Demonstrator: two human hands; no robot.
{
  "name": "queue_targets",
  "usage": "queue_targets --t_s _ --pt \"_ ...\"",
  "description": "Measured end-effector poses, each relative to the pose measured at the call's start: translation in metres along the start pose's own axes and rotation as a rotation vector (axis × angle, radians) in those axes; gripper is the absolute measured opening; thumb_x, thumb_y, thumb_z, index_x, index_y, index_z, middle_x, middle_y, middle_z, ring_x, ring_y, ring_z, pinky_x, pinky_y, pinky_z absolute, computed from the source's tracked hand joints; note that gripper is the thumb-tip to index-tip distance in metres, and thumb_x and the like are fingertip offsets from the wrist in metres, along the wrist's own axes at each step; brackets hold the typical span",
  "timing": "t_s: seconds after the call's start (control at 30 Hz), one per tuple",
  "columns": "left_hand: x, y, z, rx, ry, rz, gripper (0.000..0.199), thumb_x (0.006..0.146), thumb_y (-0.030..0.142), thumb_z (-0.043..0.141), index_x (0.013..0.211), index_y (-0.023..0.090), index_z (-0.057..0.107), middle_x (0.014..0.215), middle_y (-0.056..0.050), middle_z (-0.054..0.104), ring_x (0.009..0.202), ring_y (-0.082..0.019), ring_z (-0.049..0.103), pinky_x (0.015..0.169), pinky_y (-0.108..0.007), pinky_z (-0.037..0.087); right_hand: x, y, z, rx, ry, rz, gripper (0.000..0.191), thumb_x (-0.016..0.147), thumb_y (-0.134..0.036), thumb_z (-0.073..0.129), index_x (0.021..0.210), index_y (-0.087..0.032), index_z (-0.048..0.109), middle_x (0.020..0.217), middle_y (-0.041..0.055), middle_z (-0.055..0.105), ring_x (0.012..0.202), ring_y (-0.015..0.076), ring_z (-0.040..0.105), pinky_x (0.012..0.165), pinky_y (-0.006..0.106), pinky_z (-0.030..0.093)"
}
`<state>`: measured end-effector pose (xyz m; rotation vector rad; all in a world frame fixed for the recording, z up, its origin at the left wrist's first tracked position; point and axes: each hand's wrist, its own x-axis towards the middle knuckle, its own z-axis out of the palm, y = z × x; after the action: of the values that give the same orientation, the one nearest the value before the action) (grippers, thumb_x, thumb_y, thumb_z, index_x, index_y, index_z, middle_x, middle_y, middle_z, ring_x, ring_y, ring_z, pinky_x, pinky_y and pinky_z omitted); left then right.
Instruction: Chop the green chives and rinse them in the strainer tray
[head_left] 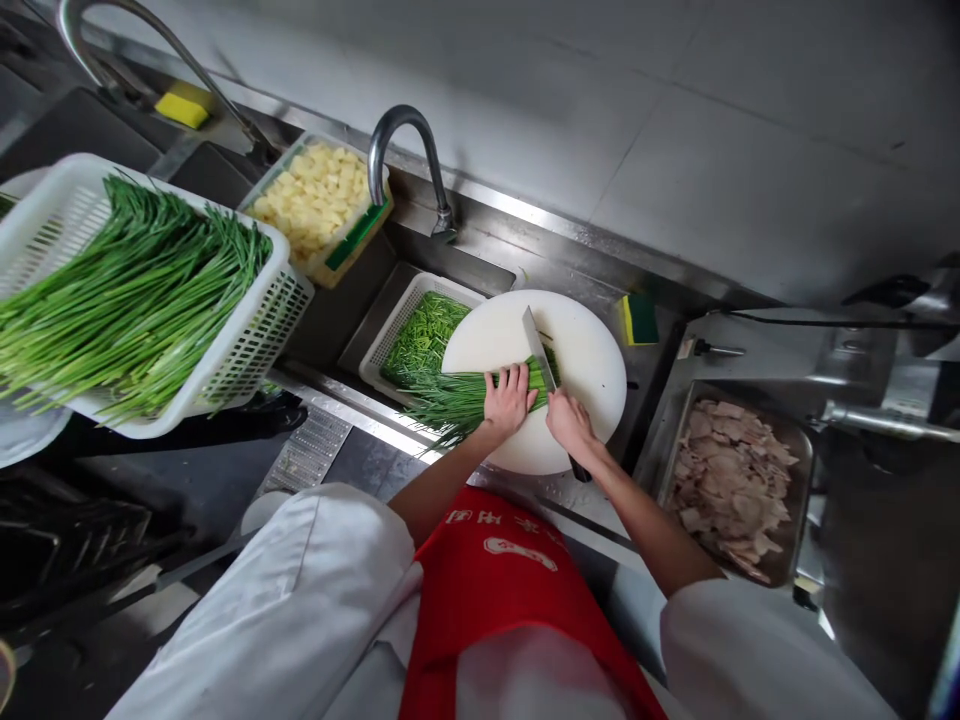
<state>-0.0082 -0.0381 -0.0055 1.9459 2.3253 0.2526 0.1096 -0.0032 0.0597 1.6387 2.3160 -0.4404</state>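
A bunch of garlic chives (463,398) lies across a round white cutting board (592,375), its tips hanging over the left edge. My left hand (510,398) is closed over the bunch and presses it on the board. In my right hand (571,425) is the handle of a kitchen knife (537,345). Its blade stands just right of my left fingers, at the end of the bunch, with some green pieces beyond it. Cut chives (427,330) fill a white basket (373,350) in the sink, left of the board.
A large white basket (251,345) of whole chives stands at the left. Behind it is a tub of pale cubes (311,195), beside a curved faucet (405,115). A sponge (640,320) lies behind the board. A metal tray (804,500) of sliced meat is at the right.
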Motion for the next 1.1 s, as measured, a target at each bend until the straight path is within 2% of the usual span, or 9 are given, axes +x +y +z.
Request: queue_targets --t_s 0.1,0.2,0.3,0.4,0.53,0.63,0.73,0.9,1.1 --pt "0.002 -0.010 -0.009 -0.014 0.030 -0.028 0.075 0.101 0.055 0.025 0.160 0.009 0.023 0.158 -0.020 0.038 0.147 -0.038 0.030 0.118 -0.062 0.022 0.002 0.001 0.004 -0.012 0.014 0.011 0.035 0.107 -0.026 0.026 0.119 -0.008 0.054 0.107 0.0213 0.072 0.103 0.0269 0.071 0.084 0.030 0.047" --pt "0.002 -0.036 -0.019 -0.025 0.022 -0.009 0.093 0.095 0.070 0.028 0.158 0.003 0.023 0.159 -0.023 0.035 0.151 -0.040 0.021 0.120 -0.062 0.018 -0.001 0.003 0.004 -0.024 0.046 0.000 0.036 0.108 -0.026 0.025 0.119 -0.008 0.054 0.106 0.0208 0.072 0.101 0.0268 0.071 0.082 0.031 0.047" --pt "-0.008 -0.058 -0.023 -0.010 -0.029 0.099 0.108 0.086 0.081 0.036 0.155 -0.001 0.027 0.154 -0.027 0.041 0.148 -0.041 0.026 0.121 -0.058 0.017 -0.003 0.004 -0.005 -0.034 0.033 -0.012 0.034 0.108 -0.026 0.027 0.117 -0.009 0.055 0.105 0.0194 0.072 0.100 0.0264 0.072 0.079 0.030 0.047" --pt "-0.023 -0.061 -0.021 0.039 -0.060 0.146 0.117 0.079 0.083 0.047 0.156 -0.001 0.023 0.151 -0.028 0.042 0.144 -0.045 0.030 0.120 -0.059 0.017 -0.016 0.007 -0.018 -0.047 0.035 0.000 0.034 0.108 -0.028 0.027 0.117 -0.010 0.054 0.103 0.0184 0.073 0.097 0.0262 0.072 0.077 0.029 0.046" --pt "-0.032 -0.050 -0.016 0.071 -0.082 0.100 0.104 0.089 0.072 0.043 0.159 0.000 0.017 0.149 -0.027 0.042 0.138 -0.044 0.036 0.119 -0.058 0.018 -0.053 0.008 -0.029 -0.089 0.081 0.010 0.037 0.108 -0.030 0.023 0.118 -0.010 0.052 0.093 0.0183 0.073 0.090 0.0273 0.073 0.074 0.031 0.046" --pt "-0.030 -0.047 -0.014 0.063 -0.082 0.086 0.091 0.095 0.063 0.036 0.160 0.002 0.017 0.150 -0.026 0.042 0.136 -0.042 0.037 0.118 -0.057 0.021 -0.077 0.003 -0.025 -0.119 0.030 -0.022 0.036 0.108 -0.030 0.024 0.115 -0.011 0.054 0.089 0.0179 0.073 0.088 0.0284 0.074 0.072 0.032 0.046" --pt "-0.027 -0.049 -0.013 0.060 -0.072 0.095 0.088 0.096 0.060 0.034 0.159 0.001 0.018 0.149 -0.026 0.042 0.133 -0.042 0.039 0.116 -0.058 0.023 -0.084 0.001 -0.014 -0.133 -0.033 -0.033 0.035 0.107 -0.029 0.025 0.115 -0.011 0.054 0.091 0.0178 0.073 0.089 0.0290 0.074 0.072 0.032 0.047" --pt "-0.026 -0.050 -0.008 0.033 -0.075 0.101 0.086 0.097 0.058 0.035 0.160 0.002 0.018 0.148 -0.026 0.042 0.133 -0.043 0.038 0.117 -0.059 0.021 -0.073 0.002 0.000 -0.169 -0.070 -0.043 0.034 0.107 -0.026 0.024 0.116 -0.010 0.053 0.093 0.0191 0.073 0.090 0.0291 0.074 0.072 0.032 0.047" --pt "-0.025 -0.049 -0.005 0.022 -0.113 0.105 0.080 0.099 0.055 0.029 0.161 0.007 0.015 0.149 -0.024 0.043 0.134 -0.041 0.038 0.118 -0.060 0.020 -0.021 -0.022 0.007 -0.113 -0.016 -0.045 0.033 0.107 -0.024 0.024 0.116 -0.008 0.052 0.103 0.0210 0.073 0.096 0.0244 0.073 0.075 0.027 0.047"
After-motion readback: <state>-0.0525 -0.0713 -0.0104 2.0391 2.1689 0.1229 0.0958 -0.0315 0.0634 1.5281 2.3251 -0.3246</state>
